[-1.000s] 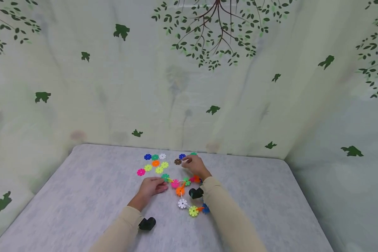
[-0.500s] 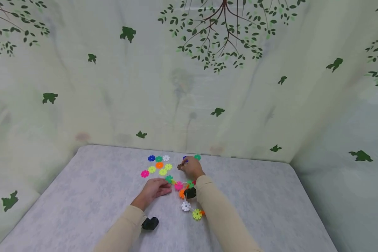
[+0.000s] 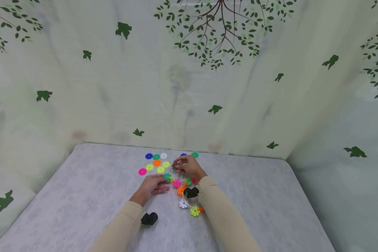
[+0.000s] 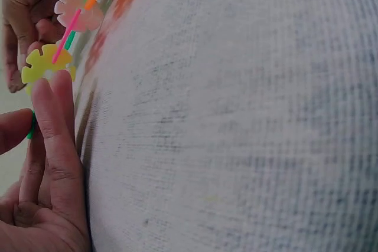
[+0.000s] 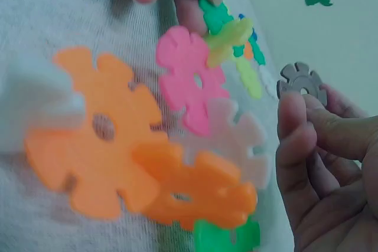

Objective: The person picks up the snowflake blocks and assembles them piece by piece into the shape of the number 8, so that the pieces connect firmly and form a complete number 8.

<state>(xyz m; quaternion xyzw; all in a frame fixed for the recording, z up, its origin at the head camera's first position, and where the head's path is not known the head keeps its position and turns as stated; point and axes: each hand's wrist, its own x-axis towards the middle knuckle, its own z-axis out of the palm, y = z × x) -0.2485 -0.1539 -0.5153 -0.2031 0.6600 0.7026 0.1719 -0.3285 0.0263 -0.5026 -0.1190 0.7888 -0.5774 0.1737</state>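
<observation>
My left hand (image 3: 151,188) pinches a green snowflake disc (image 3: 167,176) between thumb and fingers. This disc is the end of a chain of slotted plastic discs joined edge to edge. Beside it in the chain come a yellow disc (image 4: 44,66) and a pink disc (image 5: 188,78), then orange, white and yellow-green ones. My right hand (image 3: 189,166) holds a loose brown disc (image 5: 302,82) upright at its fingertips, above the table and apart from the chain. The right forearm hides part of the chain in the head view.
Loose discs lie flat beyond the left hand, among them a pink one (image 3: 142,171), an orange one (image 3: 156,163) and a white one (image 3: 163,155). Another green disc (image 3: 195,154) lies past the right hand. A printed curtain (image 3: 145,87) hangs behind the table (image 3: 91,185).
The right hand has picked the brown disc up off the table and brought it a little left, nearer the left hand. The left hand keeps its hold on the green disc.
</observation>
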